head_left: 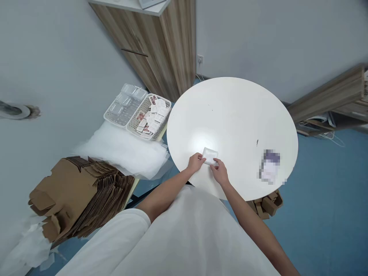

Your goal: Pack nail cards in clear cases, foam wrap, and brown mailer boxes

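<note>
A small white packet (210,155), roughly rectangular and apparently wrapped in thin translucent sheet, lies near the front edge of the round white table. My left hand (196,162) grips its left edge between thumb and fingers. On the other side, my right hand (220,172) pinches the packet's lower right corner. What is inside the wrapping cannot be made out.
Left of the table are a basket of printed cards (153,119), a basket of clear plastic boxes (123,103), white foam sheets (126,149) and stacked flat cardboard boxes (74,191). A blurred purple-and-white object (269,166) lies at the table's right. Small cardboard boxes (268,206) stand below.
</note>
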`<state>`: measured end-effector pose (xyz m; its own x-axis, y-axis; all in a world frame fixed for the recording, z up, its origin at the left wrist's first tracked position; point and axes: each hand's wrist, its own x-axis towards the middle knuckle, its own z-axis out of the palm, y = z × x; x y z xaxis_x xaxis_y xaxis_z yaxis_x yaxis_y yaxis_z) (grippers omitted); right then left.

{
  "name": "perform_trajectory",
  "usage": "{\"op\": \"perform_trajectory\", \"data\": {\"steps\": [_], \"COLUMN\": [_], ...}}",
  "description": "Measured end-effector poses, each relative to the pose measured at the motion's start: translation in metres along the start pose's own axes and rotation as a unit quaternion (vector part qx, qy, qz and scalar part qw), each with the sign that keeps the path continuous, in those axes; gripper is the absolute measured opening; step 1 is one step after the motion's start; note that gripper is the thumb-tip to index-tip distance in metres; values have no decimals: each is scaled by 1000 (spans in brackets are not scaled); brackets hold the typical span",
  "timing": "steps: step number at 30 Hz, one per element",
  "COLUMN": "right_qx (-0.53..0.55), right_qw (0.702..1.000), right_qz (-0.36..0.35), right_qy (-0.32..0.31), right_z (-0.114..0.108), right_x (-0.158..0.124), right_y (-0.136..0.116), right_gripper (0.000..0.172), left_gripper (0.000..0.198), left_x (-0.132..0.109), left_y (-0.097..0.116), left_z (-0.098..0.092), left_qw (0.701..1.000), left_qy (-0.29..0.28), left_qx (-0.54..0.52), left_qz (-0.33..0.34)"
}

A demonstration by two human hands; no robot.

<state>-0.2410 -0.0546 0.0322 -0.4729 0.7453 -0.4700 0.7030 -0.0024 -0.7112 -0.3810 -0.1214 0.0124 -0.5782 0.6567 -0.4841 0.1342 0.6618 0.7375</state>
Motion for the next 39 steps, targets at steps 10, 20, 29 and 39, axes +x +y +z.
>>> {"op": "perform_trajectory", "data": {"steps": [10,20,29,39], "right_qx": [31,60,43,66], "right_qw": [999,998,998,996], "right_qz": [-10,-23,-43,-25], "right_qy": [-25,2,-16,-52], "right_z": [81,133,129,127], "right_x": [67,116,119,113], "right_y": [-106,-167,-163,-159], "right_gripper": [51,52,53,61], "left_gripper": [24,40,42,48], "left_x": [59,112,109,105], "left_y": [-29,-45,-45,-46], "left_z": [-115,-168,-171,-172], "left_qw": [995,992,990,990], "left_qy": [65,96,93,95], "left_qx": [-23,-49,-57,-78], "left_qz": [66,68,90,72]}}
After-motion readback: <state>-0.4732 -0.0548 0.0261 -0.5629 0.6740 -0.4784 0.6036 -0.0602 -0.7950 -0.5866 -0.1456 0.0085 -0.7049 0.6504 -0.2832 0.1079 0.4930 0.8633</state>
